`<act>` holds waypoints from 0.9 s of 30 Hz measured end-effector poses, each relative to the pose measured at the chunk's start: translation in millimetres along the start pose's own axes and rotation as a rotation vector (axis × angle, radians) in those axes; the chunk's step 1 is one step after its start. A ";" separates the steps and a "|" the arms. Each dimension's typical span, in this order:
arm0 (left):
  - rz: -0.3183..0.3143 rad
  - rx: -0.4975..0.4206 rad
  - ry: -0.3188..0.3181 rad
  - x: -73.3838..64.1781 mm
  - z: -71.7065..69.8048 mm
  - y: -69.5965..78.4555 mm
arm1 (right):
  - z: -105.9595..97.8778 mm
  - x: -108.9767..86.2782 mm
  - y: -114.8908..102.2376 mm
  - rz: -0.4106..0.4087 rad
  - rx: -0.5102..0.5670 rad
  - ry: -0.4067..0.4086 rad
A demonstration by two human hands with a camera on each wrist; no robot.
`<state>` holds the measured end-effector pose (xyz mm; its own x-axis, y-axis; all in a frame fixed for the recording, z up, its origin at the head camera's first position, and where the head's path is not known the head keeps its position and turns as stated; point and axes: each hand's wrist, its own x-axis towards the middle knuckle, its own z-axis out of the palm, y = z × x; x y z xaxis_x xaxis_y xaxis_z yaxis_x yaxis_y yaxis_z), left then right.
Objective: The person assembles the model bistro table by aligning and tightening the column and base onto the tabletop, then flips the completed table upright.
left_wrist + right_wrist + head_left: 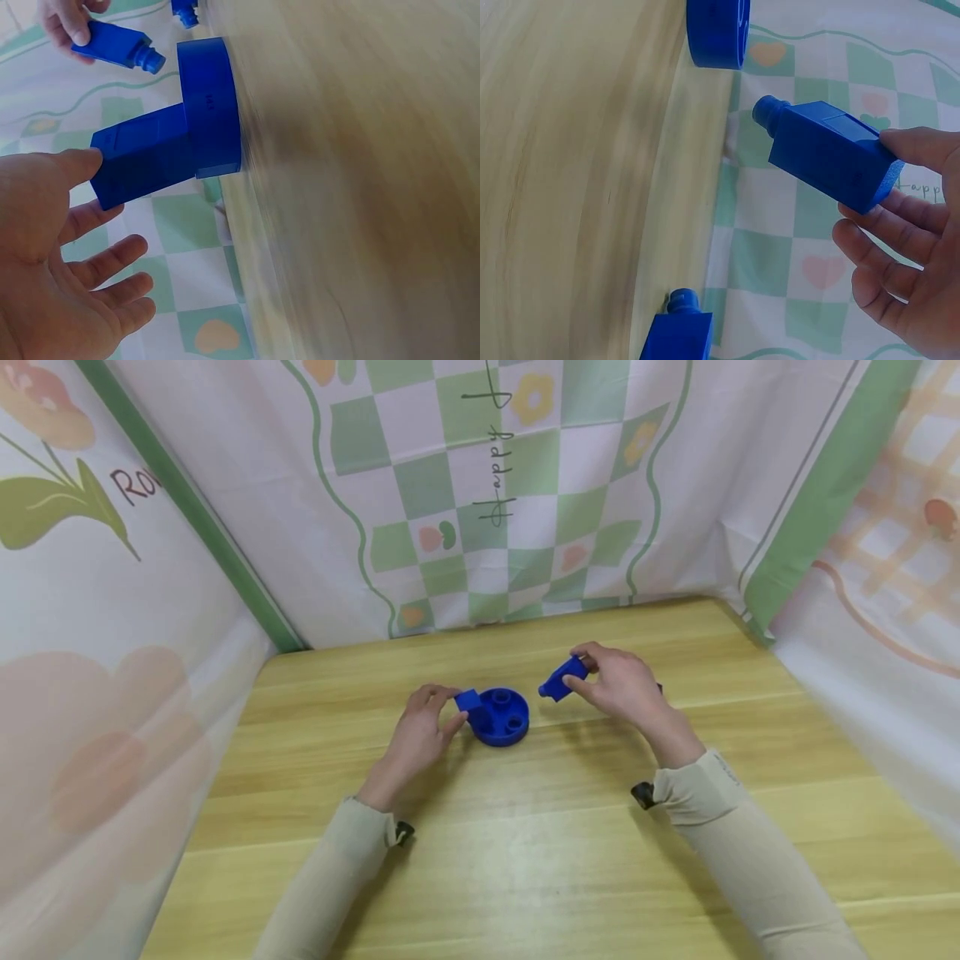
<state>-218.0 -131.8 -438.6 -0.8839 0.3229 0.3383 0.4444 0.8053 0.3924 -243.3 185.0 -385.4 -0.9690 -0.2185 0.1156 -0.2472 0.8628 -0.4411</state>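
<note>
On the table is a round blue base (501, 740), an open shallow dish with round sockets inside. My left hand (418, 737) pinches the outer end of a blue bottle-shaped block (142, 156) between thumb and index finger. The block's other end sits at the base's left side, its neck hidden. To the right of the base, my right hand (624, 687) holds a second blue bottle-shaped block (829, 154) above the table, tilted, with its ribbed round neck towards the base. Thumb and fingers grip its flat end.
A third blue bottle-shaped block (679, 336) stands or lies on the wooden table (517, 860) beyond the right hand, mostly hidden in the head view. Printed cloth curtains (465, 493) enclose the table at the back and both sides.
</note>
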 end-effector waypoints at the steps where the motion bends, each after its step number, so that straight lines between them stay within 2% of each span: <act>1: 0.002 -0.001 0.003 0.1 0.2 -0.3 | -0.1 -0.3 -1.0 -0.003 0.001 -0.003; 12: -0.038 -0.001 -0.012 2.3 0.0 -1.1 | 0.1 -3.7 -15.5 -0.052 0.001 -0.031; 16: -0.034 -0.006 -0.010 2.3 0.5 -1.6 | 1.5 -3.9 -19.2 -0.060 0.005 -0.050; 27: -0.066 -0.018 -0.039 1.5 1.6 -1.8 | 3.7 -5.2 -26.3 -0.099 -0.006 -0.031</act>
<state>-220.3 -132.0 -440.1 -0.9164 0.2885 0.2775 0.3868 0.8166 0.4285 -231.8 161.7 -377.7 -0.9394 -0.3171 0.1304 -0.3419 0.8387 -0.4239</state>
